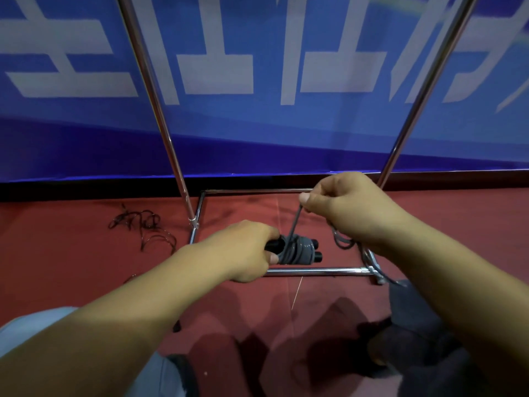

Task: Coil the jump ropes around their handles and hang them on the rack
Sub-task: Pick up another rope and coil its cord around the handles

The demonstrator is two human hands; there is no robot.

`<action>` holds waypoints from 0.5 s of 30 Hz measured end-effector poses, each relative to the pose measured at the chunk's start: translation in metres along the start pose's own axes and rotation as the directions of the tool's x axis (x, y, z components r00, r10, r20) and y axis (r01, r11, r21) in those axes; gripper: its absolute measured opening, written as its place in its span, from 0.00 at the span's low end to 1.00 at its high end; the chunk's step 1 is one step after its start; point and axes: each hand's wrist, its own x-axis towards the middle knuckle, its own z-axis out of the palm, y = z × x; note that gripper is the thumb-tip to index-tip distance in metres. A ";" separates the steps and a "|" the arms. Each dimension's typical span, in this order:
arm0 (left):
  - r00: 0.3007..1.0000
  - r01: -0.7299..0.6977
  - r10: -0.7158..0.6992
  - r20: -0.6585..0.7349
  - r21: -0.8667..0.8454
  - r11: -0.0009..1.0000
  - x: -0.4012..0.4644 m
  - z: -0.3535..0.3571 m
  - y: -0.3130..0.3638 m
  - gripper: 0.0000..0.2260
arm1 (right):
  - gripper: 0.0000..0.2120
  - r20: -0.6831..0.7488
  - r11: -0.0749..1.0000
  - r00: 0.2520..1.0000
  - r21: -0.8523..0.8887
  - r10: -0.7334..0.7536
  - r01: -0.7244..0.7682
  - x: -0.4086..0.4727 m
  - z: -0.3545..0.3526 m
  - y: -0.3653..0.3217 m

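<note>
My left hand [252,250] grips the two black handles [313,250] of a jump rope, held side by side and pointing right. Grey rope [297,250] is wound in several turns around them. My right hand [343,207] pinches a strand of that rope just above and to the right of the handles. A slack loop of the same rope [342,240] hangs below my right hand. Another dark rope [143,224] lies tangled on the red floor to the left. The chrome rack [171,156] stands directly ahead, its base frame around my hands.
Two slanted chrome poles rise from the rack's base bar [315,272]. A blue banner wall [257,133] with white lettering stands behind it. The floor [71,253] is red carpet. My knees fill the bottom corners of the view.
</note>
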 end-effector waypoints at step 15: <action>0.925 -0.365 0.373 -0.065 -0.414 0.834 0.003 -0.040 -0.012 0.04 | 0.13 0.111 0.945 0.977 -0.254 -0.183 0.206 0.070 -0.012 0.018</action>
